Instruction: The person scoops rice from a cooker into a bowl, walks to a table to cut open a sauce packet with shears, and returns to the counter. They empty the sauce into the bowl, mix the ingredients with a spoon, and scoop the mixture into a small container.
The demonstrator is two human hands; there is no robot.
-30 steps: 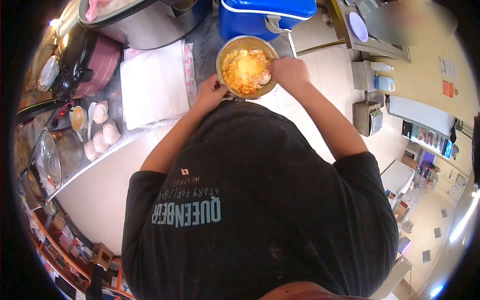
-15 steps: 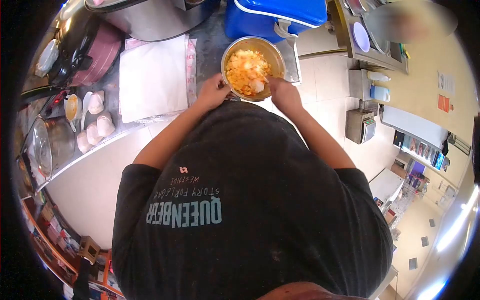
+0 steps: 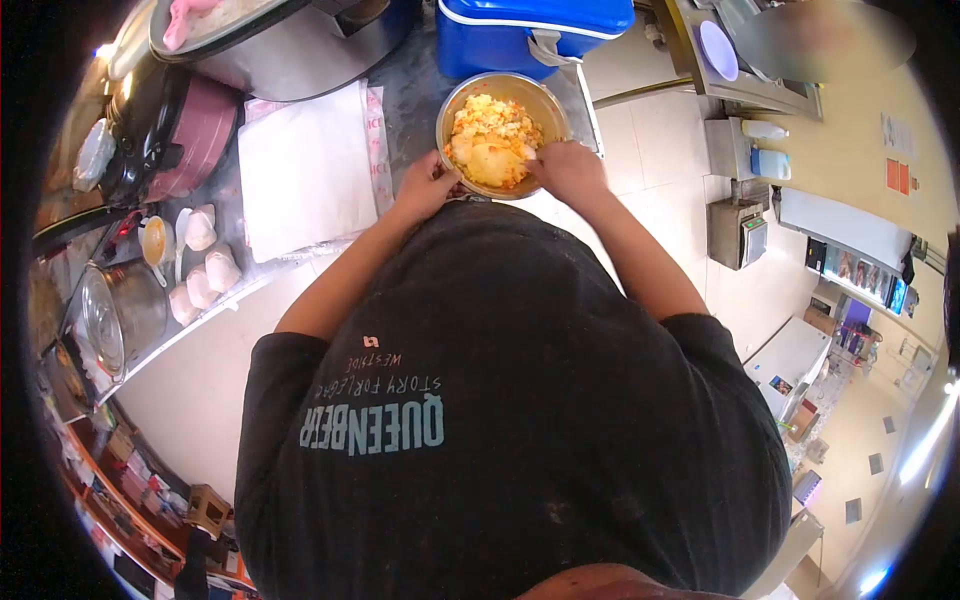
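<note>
A round metal bowl (image 3: 553, 103) stands near the table's edge in front of me and holds a yellow and orange food mixture (image 3: 490, 130). On the bowl's left rim my left hand (image 3: 428, 187) is closed, thumb and fingers pinching the metal. My right hand (image 3: 570, 170) is closed at the right inner side of the bowl, over the food. It grips a utensil whose handle is mostly hidden by the fingers. A broad, smooth pale-orange shape, perhaps the utensil's head covered in food, lies in the near part of the mixture.
Behind the bowl is a blue cooler box (image 3: 530, 40). White paper sheets (image 3: 305, 170) lie to the left, with a large steel pot (image 3: 290, 55) behind them. Farther left are wrapped pale portions (image 3: 220, 268), a small cup of sauce (image 3: 154, 240) and a glass-lidded pot (image 3: 103, 318).
My right hand has moved slightly up in the view, and the mixture has been turned, with a smooth pale-orange shape now showing. The whole view has shifted slightly.
</note>
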